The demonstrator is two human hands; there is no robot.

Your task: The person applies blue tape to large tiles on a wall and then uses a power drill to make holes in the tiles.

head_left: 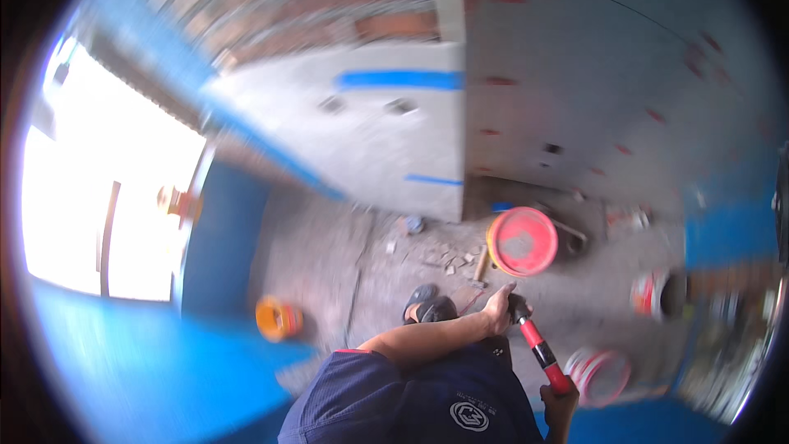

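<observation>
A red-handled hammer (538, 349) is gripped at its handle end by the right hand (560, 401), closed around it, while its head is touched by the half-open left hand (499, 308), above the rubble-strewn floor (362, 263) near a red bucket (523, 241).

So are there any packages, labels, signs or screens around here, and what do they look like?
Round white emblem: on the dark blue clothing at the bottom edge.
White tub with red markings: on the floor beside the red-handled tool, too blurred to tell more.
No signs or screens show.
</observation>
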